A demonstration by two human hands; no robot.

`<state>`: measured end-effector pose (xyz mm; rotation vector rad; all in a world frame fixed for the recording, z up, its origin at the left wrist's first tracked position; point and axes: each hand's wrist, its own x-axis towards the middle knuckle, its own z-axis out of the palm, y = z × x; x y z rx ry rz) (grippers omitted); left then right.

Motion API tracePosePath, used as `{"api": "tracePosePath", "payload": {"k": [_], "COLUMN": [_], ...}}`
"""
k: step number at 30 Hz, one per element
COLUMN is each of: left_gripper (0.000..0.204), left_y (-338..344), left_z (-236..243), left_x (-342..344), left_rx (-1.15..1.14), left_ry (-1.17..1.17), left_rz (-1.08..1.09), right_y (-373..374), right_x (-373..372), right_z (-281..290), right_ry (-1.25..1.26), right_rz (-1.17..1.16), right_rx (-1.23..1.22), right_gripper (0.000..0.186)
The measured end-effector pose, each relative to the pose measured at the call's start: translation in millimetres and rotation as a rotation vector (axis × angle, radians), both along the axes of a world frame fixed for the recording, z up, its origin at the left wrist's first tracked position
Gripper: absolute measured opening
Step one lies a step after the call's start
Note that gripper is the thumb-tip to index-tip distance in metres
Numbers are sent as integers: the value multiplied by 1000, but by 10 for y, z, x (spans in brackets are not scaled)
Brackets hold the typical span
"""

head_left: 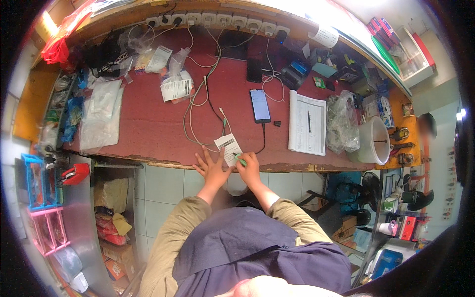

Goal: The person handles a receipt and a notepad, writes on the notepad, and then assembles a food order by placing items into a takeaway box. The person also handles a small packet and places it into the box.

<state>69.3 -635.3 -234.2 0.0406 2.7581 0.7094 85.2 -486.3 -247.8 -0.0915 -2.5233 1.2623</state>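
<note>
On the red desk (148, 133), at its front edge, lies a small white printed slip (225, 142). My left hand (212, 168) is open, with fingers spread on the slip's left side and the desk. My right hand (247, 166) grips a green pen (241, 159), with its tip at the slip. A phone with its screen lit (259, 106) lies just beyond, with a black cable running from it. White cables (203, 89) trail behind the slip, and a small black piece (277, 123) is beside the phone.
An open notebook (302, 123), plastic bags (341, 123) and a white bucket (370, 141) sit at the right. Clear sleeves (101, 116) lie at the left, bagged items (175, 86) farther back. A power-socket row (222, 20) lines the back. Shelving flanks both sides.
</note>
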Motion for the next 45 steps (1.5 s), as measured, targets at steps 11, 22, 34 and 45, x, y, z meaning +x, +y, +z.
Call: {"api": "tracePosePath", "payload": {"k": [11,22,34,45], "left_gripper": [86,83,89,79], "left_y": [1,6,60,653], "left_z": [18,15,31,226], "left_x": [-12,-15,-114,-224], "left_rx": [-57,-9,-82,-100], "left_ry": [-23,-35,26,383], "left_rz": [-44,-20,64,167], "right_y": [220,114,1027,2268], "right_x": [208,200,-61,-783], "right_z": [83,-2,-108,138], "right_ry": [21,46,-39,-89], "right_rz": [66,237,-184,-94], "right_rx": [-98,-61,-283,82], "right_gripper": [15,18,22,24]}}
